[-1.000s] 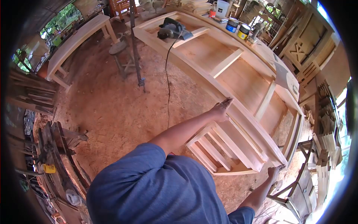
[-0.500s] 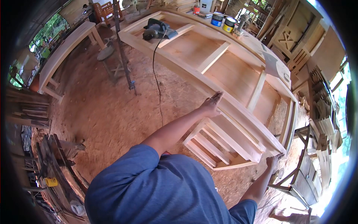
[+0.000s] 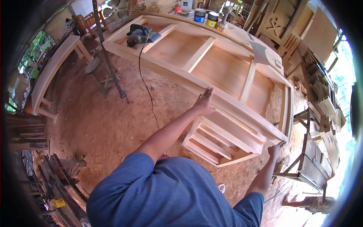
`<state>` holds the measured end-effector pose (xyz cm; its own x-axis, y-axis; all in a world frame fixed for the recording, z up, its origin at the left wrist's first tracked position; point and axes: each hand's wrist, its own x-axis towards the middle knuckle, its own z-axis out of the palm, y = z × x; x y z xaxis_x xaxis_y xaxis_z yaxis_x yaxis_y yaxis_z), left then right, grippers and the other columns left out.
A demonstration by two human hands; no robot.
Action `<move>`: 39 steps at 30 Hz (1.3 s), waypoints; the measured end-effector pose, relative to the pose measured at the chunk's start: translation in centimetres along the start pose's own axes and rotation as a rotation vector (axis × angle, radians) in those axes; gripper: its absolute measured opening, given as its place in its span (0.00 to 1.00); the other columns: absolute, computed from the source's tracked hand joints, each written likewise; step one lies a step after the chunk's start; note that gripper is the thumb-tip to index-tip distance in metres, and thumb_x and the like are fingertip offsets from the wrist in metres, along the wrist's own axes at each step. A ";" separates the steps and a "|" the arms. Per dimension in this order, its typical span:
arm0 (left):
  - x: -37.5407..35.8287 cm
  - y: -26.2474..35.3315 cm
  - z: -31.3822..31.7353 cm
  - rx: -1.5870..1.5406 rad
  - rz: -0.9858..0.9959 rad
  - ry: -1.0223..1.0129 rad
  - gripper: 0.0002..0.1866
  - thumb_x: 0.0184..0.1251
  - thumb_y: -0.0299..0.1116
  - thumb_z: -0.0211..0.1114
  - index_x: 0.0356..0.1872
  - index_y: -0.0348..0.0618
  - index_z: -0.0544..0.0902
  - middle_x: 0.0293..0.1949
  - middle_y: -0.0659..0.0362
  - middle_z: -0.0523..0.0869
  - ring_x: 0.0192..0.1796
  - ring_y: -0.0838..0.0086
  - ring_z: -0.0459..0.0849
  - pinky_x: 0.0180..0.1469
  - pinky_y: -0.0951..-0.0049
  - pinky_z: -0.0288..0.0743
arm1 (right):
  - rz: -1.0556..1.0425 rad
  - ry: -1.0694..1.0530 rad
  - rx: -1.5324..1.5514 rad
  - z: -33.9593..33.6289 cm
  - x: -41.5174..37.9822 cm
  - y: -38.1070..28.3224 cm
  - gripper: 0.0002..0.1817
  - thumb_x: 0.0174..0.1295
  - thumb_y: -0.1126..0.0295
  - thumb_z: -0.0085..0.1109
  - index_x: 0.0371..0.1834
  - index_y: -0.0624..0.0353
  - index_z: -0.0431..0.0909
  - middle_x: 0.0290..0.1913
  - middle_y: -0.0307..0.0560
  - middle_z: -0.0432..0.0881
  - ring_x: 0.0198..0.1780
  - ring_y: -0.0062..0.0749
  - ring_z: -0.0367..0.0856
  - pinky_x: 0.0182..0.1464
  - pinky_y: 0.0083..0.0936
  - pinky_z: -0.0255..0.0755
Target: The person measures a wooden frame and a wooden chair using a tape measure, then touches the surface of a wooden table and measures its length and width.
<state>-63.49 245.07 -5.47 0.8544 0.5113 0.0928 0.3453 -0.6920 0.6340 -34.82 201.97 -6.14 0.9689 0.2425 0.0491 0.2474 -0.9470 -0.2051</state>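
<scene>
The long wooden frame (image 3: pixel 227 72) lies flat, raised off the sawdust floor (image 3: pixel 113 113), reaching away from the person. The left hand (image 3: pixel 204 103) rests on its near rail with fingers spread flat, clasping nothing; the right hand (image 3: pixel 275 150) curls around the frame's near corner, though how tightly this grip closes cannot be told. The frame is pale, smooth, unfinished timber with cross rails and panel backing. A dark electric planer (image 3: pixel 140 34) sits at its far end, its black cord (image 3: pixel 145 83) trailing down to the floor.
</scene>
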 end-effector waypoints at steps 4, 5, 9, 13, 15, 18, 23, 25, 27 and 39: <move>0.1 1.2 0.1 -0.024 0.079 -0.023 0.58 0.53 0.47 0.70 0.75 0.42 0.38 0.76 0.48 0.48 0.78 0.60 0.44 0.75 0.53 0.42 | 0.020 -0.042 0.097 -0.5 -0.1 -0.4 0.54 0.39 0.76 0.49 0.72 0.78 0.31 0.76 0.71 0.30 0.78 0.51 0.30 0.76 0.29 0.45; -0.2 1.4 0.3 -0.006 0.061 -0.040 0.57 0.54 0.47 0.69 0.75 0.43 0.38 0.76 0.49 0.47 0.78 0.61 0.44 0.75 0.53 0.42 | -0.004 0.033 0.061 0.2 0.1 0.2 0.53 0.40 0.77 0.49 0.72 0.77 0.32 0.76 0.67 0.30 0.78 0.49 0.34 0.72 0.30 0.53; -0.6 1.7 -0.3 0.032 0.046 -0.095 0.55 0.57 0.47 0.67 0.75 0.46 0.37 0.76 0.50 0.45 0.78 0.63 0.42 0.75 0.52 0.42 | -0.029 0.101 -0.031 2.4 1.7 2.3 0.52 0.41 0.79 0.49 0.73 0.76 0.32 0.78 0.61 0.29 0.78 0.45 0.37 0.68 0.31 0.62; -0.9 2.2 -1.3 0.054 0.035 -0.156 0.55 0.58 0.47 0.66 0.75 0.46 0.36 0.77 0.51 0.44 0.79 0.64 0.40 0.75 0.53 0.42 | -0.077 0.109 -0.094 2.7 1.5 2.1 0.50 0.42 0.79 0.48 0.71 0.81 0.34 0.76 0.68 0.29 0.78 0.51 0.28 0.75 0.30 0.49; -0.8 2.2 -1.4 0.049 0.037 -0.170 0.55 0.58 0.47 0.67 0.75 0.45 0.36 0.77 0.51 0.44 0.79 0.64 0.40 0.75 0.53 0.43 | -0.067 0.068 -0.075 2.2 1.1 1.6 0.49 0.42 0.78 0.49 0.70 0.84 0.38 0.76 0.70 0.30 0.78 0.52 0.26 0.76 0.30 0.45; -0.8 2.0 -1.3 0.033 0.044 -0.156 0.55 0.57 0.47 0.67 0.75 0.44 0.37 0.76 0.49 0.44 0.78 0.63 0.41 0.75 0.56 0.43 | -0.083 0.108 -0.052 2.5 1.3 1.7 0.48 0.42 0.77 0.49 0.69 0.85 0.39 0.75 0.71 0.30 0.78 0.53 0.25 0.76 0.30 0.43; 0.4 -0.8 1.3 -0.095 0.148 -0.061 0.58 0.53 0.48 0.71 0.75 0.44 0.39 0.76 0.48 0.45 0.78 0.61 0.41 0.75 0.54 0.43 | -0.128 0.225 -0.216 8.4 5.2 7.3 0.55 0.41 0.75 0.53 0.72 0.77 0.29 0.77 0.66 0.29 0.77 0.46 0.42 0.65 0.33 0.66; 0.9 -1.3 1.9 -0.132 0.184 -0.049 0.59 0.51 0.49 0.71 0.76 0.45 0.39 0.76 0.48 0.44 0.78 0.61 0.40 0.74 0.52 0.43 | -0.180 0.317 -0.168 10.5 6.0 9.1 0.56 0.41 0.74 0.54 0.73 0.75 0.28 0.77 0.64 0.30 0.73 0.49 0.55 0.58 0.35 0.72; 1.3 -2.1 2.5 -0.110 0.197 -0.058 0.58 0.52 0.48 0.71 0.76 0.47 0.39 0.76 0.48 0.43 0.79 0.61 0.39 0.74 0.51 0.43 | -0.069 0.208 -0.122 7.9 4.7 7.3 0.57 0.42 0.74 0.55 0.74 0.71 0.28 0.78 0.59 0.30 0.61 0.55 0.71 0.52 0.41 0.75; 0.4 -0.6 1.8 0.009 0.111 -0.063 0.58 0.53 0.46 0.70 0.76 0.55 0.35 0.77 0.55 0.41 0.79 0.66 0.39 0.74 0.47 0.41 | 0.135 0.067 0.045 0.1 -0.2 -0.8 0.56 0.43 0.77 0.54 0.75 0.67 0.29 0.79 0.53 0.30 0.51 0.58 0.80 0.47 0.44 0.76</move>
<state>-62.65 244.78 -7.16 0.9100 0.3989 0.1133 0.2507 -0.7468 0.6160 -35.24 202.69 -6.11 0.9918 0.0971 0.0832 0.1155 -0.9593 -0.2579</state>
